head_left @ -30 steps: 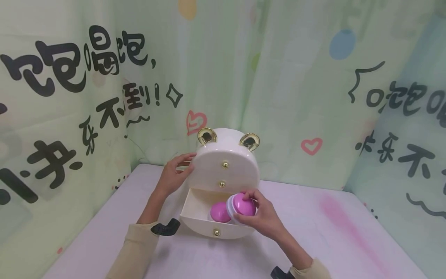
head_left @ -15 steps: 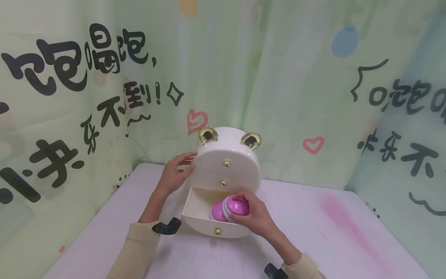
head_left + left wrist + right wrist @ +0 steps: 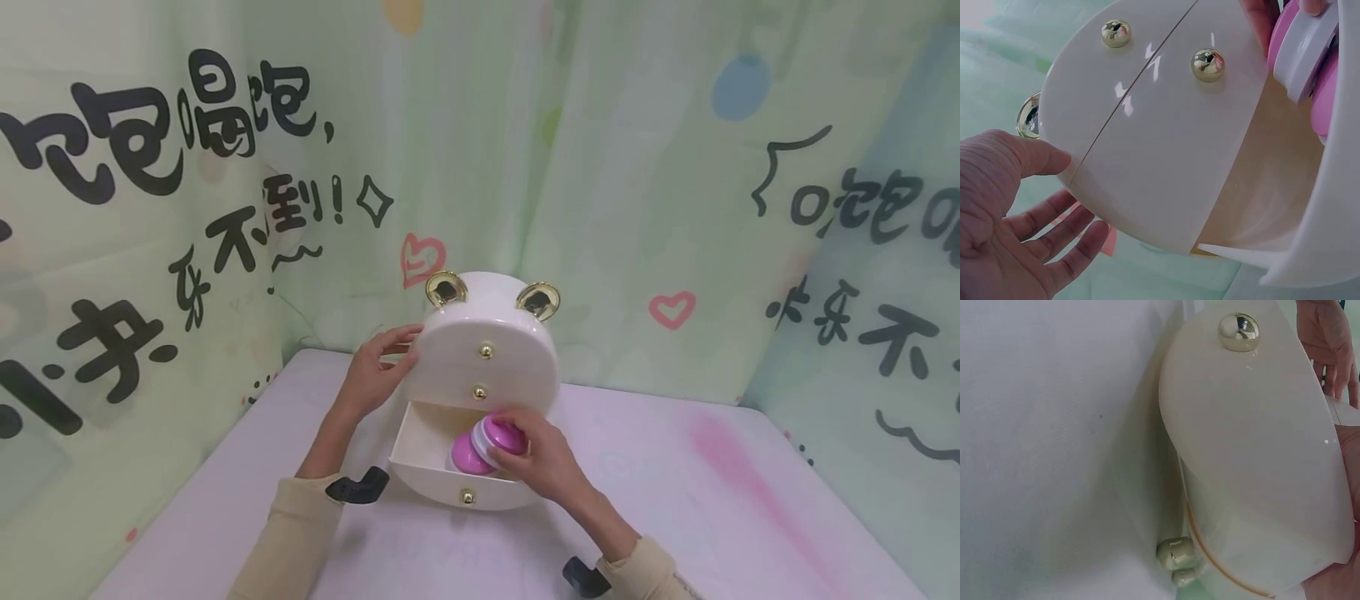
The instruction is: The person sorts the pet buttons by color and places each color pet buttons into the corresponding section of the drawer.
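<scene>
A glossy white rounded drawer box [image 3: 450,358] with gold ears and gold knobs stands on the table, its bottom drawer [image 3: 431,486] pulled out. My right hand [image 3: 553,462] pinches a white jar with a domed pink lid [image 3: 508,435], tilted over the drawer's right half. Beneath and left of it, a second pink-lidded jar [image 3: 468,455] lies in the drawer, partly covered by the held one. My left hand [image 3: 375,375] rests at the box's left side; in the left wrist view its thumb lies at the front panel's edge and its fingers [image 3: 1075,256] extend loosely along the side.
The pale table [image 3: 675,500] carries a pink smear on the right. A curtain [image 3: 615,208] with black lettering and hearts hangs close behind the box and along both sides. Small round gold feet [image 3: 1175,552] show under the box in the right wrist view.
My right hand has moved left and slightly down with the pink-lidded jar, which now overlaps the second jar more. My left hand has stayed at the box's side.
</scene>
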Demonstrator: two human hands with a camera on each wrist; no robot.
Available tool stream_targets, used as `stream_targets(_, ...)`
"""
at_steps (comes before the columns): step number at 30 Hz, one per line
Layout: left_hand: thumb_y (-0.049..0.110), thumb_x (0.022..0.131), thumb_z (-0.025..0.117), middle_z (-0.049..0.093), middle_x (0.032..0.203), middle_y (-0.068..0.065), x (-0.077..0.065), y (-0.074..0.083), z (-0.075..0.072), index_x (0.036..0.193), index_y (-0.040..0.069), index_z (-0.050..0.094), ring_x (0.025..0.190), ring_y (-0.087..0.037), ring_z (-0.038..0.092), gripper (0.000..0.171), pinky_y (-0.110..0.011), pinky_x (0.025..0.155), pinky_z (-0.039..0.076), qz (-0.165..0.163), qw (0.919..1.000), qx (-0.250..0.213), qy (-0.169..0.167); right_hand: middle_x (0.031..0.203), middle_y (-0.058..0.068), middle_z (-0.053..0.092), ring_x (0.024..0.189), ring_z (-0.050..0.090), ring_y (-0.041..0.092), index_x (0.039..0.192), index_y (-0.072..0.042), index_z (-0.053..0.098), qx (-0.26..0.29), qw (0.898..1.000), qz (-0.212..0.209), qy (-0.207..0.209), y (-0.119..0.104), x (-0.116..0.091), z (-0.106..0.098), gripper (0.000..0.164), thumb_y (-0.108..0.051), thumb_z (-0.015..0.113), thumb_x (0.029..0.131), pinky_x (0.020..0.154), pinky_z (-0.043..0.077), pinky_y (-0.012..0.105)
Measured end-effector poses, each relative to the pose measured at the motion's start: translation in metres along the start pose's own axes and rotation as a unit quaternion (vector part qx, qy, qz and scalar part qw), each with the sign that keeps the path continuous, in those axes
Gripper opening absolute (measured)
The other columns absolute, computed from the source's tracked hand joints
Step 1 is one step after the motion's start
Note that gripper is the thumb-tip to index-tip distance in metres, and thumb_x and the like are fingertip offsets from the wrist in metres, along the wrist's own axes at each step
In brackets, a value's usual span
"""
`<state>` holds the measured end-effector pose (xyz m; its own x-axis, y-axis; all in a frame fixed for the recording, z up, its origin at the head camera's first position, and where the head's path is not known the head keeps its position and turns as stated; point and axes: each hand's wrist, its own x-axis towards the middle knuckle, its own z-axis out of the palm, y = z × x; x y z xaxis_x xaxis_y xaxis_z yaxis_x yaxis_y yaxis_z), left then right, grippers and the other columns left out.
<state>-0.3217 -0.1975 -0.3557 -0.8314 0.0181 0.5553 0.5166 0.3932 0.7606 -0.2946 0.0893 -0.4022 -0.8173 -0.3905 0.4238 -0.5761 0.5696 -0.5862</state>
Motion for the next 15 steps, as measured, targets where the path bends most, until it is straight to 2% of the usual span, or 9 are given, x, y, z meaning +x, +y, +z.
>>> stream_targets(5, 0.010, 0.098, 0.068, 0.065, 0.131, -0.019, -0.0001, 0.0010, 0.0004, 0.138, 0.007, 0.063, 0.119, -0.036, 0.064, 0.041, -0.055, 0.089, 0.056, 0.000, 1.0000, -0.003, 0.001, 0.121, -0.001, 0.070, 0.111, 0.064, 0.018, 0.119, -0.013, 0.072, -0.003, 1.000, 0.007, 0.009, 0.0001, 0.0017, 0.0015, 0.039, -0.013, 0.086, 0.083, 0.096, 0.055, 0.040)
stream_targets(9, 0.010, 0.098, 0.068, 0.065, 0.131, -0.019, -0.0002, 0.0016, 0.0005, 0.138, 0.007, 0.063, 0.119, -0.036, 0.064, 0.040, -0.055, 0.089, 0.056, 0.001, 1.0000, -0.002, 0.001, 0.112, -0.002, 0.070, 0.100, 0.063, 0.017, 0.113, -0.012, 0.073, 0.001, 1.000, 0.005, 0.030, 0.0007, 0.0026, 0.0034, 0.034, -0.010, 0.086, 0.082, 0.087, 0.056, 0.038)
stream_targets(15, 0.010, 0.098, 0.069, 0.065, 0.132, -0.019, -0.0004, -0.0003, 0.0005, 0.139, 0.007, 0.063, 0.119, -0.036, 0.064, 0.041, -0.054, 0.089, 0.057, 0.002, 1.0000, 0.002, 0.001, 0.102, 0.004, 0.071, 0.093, 0.066, 0.023, 0.104, -0.008, 0.071, 0.000, 0.998, -0.007, 0.064, 0.0017, 0.0027, 0.0050, 0.022, 0.001, 0.080, 0.085, 0.085, 0.058, 0.046)
